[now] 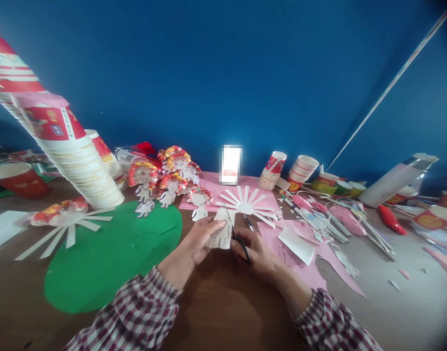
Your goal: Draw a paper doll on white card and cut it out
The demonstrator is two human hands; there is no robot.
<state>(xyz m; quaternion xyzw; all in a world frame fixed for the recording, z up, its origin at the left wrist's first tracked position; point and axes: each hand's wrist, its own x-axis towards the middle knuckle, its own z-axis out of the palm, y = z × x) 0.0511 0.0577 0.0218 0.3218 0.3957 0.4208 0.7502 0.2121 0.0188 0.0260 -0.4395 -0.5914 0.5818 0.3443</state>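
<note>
My left hand (197, 241) pinches a small white piece of paper (220, 235) with a figure drawn on it in dark lines. Black-handled scissors (242, 246) are gripped in my right hand (258, 248), their blades lying at the paper's upper right part. Just beyond the paper lies a paper cup cut into a fan of white strips (245, 207). Paper figures with red and yellow frilled rims (172, 183) stand to the left of it. A pen (249, 223) lies close by my right hand.
A round green sheet (113, 258) lies at left, beside a tall leaning stack of paper cups (77, 161). Pink paper (300, 243) and scraps spread at right, with a red object (391, 219) farther over. Shorter cup stacks (272, 170) stand before the blue wall (223, 73).
</note>
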